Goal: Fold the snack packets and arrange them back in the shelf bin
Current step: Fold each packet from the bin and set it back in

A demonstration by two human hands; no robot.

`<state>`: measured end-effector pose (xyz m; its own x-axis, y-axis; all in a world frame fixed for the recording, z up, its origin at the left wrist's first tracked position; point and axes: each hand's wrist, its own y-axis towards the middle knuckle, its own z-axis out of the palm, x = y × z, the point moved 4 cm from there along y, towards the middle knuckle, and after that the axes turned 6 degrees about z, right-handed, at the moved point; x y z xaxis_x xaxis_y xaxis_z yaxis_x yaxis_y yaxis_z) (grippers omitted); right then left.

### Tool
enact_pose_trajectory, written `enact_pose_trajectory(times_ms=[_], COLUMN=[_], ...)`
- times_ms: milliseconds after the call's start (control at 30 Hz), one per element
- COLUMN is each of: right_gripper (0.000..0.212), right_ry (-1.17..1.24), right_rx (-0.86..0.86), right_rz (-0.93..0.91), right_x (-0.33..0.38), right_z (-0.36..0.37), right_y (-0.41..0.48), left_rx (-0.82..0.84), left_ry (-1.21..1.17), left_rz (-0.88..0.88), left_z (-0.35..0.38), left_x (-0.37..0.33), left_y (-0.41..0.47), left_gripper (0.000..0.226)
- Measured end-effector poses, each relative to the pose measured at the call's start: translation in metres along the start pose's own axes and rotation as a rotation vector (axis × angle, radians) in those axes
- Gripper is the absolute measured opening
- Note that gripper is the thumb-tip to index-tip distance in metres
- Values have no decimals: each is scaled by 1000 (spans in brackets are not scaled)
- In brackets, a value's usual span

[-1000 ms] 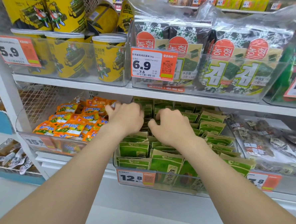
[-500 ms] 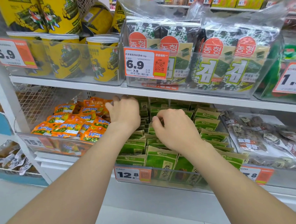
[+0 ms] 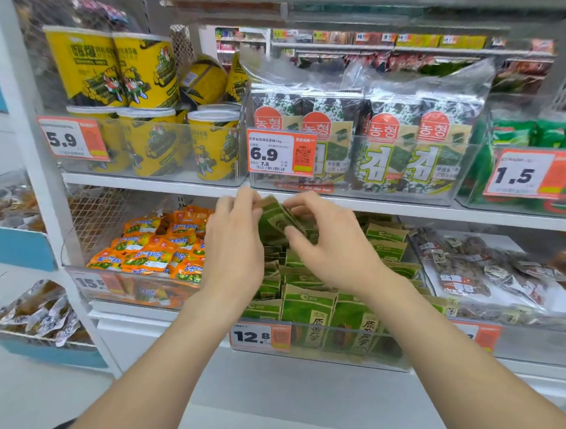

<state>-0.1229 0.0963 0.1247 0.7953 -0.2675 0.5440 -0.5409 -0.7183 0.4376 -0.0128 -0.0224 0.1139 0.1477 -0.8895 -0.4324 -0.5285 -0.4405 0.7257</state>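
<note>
Both my hands hold one green snack packet (image 3: pixel 277 219) lifted above the clear shelf bin (image 3: pixel 342 346) on the lower shelf. My left hand (image 3: pixel 234 247) grips its left side with fingers at the top edge. Pinching the right side of the packet is my right hand (image 3: pixel 330 244), thumb in front. The packet is tilted and slightly blurred. Below it, several green and brown packets (image 3: pixel 309 307) stand in rows inside the bin, behind a 12.8 price tag (image 3: pixel 261 336).
Orange packets (image 3: pixel 151 249) fill the bin to the left, dark bagged snacks (image 3: pixel 477 268) the bin to the right. The white shelf edge (image 3: pixel 407 208) runs just above my hands, carrying yellow tubs (image 3: pixel 214 145) and seaweed packs (image 3: pixel 397 147).
My hands were down among the packets at the back of the bin. They have come up and together, lifting one green packet just below the shelf edge. The camera view tilted upward.
</note>
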Motion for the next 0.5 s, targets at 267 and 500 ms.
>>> enact_pose_trajectory(times_ms=[267, 500], right_gripper=[27, 29], right_ry=[381, 967], right_rx=[-194, -136], right_rz=[-8, 284], right_x=[8, 0], right_z=[-16, -17], right_y=[-13, -23], left_rx=[-177, -125], left_ry=[-303, -677], left_rz=[-24, -164], left_z=[-5, 4], left_x=[-25, -41], left_y=[17, 15], left_gripper=[14, 24])
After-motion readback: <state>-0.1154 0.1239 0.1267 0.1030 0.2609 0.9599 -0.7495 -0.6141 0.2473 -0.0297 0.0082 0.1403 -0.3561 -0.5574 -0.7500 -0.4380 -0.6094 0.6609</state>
